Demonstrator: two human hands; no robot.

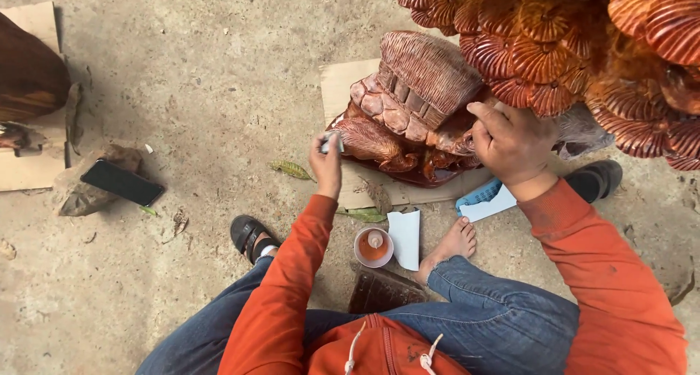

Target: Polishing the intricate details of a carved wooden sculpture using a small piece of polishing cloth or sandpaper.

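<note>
Rough concrete floor fills the scene, with a sheet of cardboard laid under a reddish-brown carved wooden sculpture of ribbed, shell-like forms. The left hand is closed around a small folded piece of grey sandpaper, pressed against the carving's lower left edge. The right hand is spread, fingers bent, braced on the carving's dark recess, gripping nothing loose.

Between the person's bare foot and sandalled foot stands a small cup of orange liquid with something pale in it, touching a white paper sheet. A black phone rests on a stone to the left.

The cup sits just beside the bare foot; a shift of that leg could likely tip it. Hard rubbing might also blunt the fine ridges.
</note>
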